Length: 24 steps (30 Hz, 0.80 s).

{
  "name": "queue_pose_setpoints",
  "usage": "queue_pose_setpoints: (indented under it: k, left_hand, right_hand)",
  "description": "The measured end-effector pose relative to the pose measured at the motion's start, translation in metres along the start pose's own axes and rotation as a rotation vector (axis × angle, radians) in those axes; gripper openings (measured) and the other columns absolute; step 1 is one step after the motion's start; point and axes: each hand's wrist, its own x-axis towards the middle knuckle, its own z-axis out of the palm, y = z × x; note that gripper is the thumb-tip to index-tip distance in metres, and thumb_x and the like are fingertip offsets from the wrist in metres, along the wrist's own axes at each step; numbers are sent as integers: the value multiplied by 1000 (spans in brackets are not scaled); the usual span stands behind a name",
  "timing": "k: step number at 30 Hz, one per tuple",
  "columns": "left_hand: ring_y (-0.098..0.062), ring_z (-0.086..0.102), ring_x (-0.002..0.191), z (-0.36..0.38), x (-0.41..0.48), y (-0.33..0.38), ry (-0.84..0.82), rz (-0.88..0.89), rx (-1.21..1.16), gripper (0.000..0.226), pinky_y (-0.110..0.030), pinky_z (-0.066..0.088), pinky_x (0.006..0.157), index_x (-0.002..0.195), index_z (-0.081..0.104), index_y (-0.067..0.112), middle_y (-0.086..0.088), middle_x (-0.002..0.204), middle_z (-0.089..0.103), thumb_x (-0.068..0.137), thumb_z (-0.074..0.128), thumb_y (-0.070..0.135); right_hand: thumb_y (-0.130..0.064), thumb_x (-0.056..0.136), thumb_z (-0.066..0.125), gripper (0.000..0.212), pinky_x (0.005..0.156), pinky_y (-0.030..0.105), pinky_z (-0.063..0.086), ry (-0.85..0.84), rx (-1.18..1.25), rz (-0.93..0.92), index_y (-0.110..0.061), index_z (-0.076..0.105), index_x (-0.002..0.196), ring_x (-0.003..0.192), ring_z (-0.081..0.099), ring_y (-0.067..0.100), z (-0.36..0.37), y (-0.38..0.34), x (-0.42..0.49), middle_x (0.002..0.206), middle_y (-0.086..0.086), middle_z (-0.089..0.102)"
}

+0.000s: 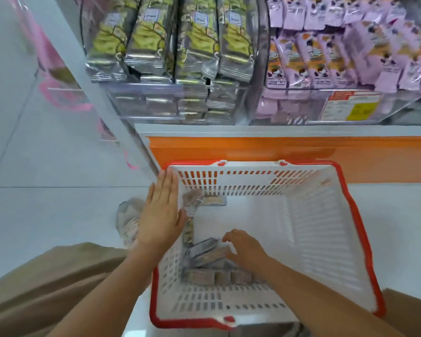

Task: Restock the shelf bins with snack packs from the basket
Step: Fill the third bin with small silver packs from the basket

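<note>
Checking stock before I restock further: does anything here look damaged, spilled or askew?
Nothing spilled or damaged. The grey snack packs lie jumbled at angles in the white, red-rimmed plastic basket, one propped against its left wall; the shelf's yellow-silver packs stand in rows.

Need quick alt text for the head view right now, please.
Right hand reaches into the white, red-rimmed basket toward the silver snack packs at its bottom; the left hand lies flat and open at its left rim. Above, shelf bins hold green-silver and purple packs.

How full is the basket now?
Nearly empty. The basket shows mostly bare white floor; a few snack packs lie along its left and near side.
</note>
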Motion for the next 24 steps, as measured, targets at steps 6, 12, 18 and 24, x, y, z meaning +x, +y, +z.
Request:
queue_pose_setpoints:
  k: [6,12,18,24]
  left_hand:
    - [-24,-7,151,-1,-2,3,11,-39,22,86,-43,7,122,153,-7,10,-10,164,-3,96,53,32]
    - [-25,-1,152,2,-3,0,4,-43,31,85,-45,8,120,155,-4,9,-12,165,5,95,51,34]
    - [-21,-13,150,0,-2,1,-34,-66,29,82,-42,4,123,153,-8,11,-7,164,-10,98,48,35]
    - [-24,-17,150,-3,-2,2,-79,-71,87,83,-45,6,124,155,-5,6,-10,163,-17,98,48,36]
  right_hand:
    - [-19,90,59,51,96,33,39,-131,-139,46,-16,42,138,129,39,25,23,-1,20,136,8,46]
    - [-16,86,57,37,87,35,40,-72,-250,21,-12,52,122,117,46,28,39,-7,30,124,10,51]
    - [-26,84,64,34,83,31,40,21,-79,-73,-14,57,114,110,45,23,21,0,29,117,6,50]
    - [-27,83,75,30,70,21,43,231,323,-50,-17,56,105,87,54,15,-21,-2,8,98,-1,60]
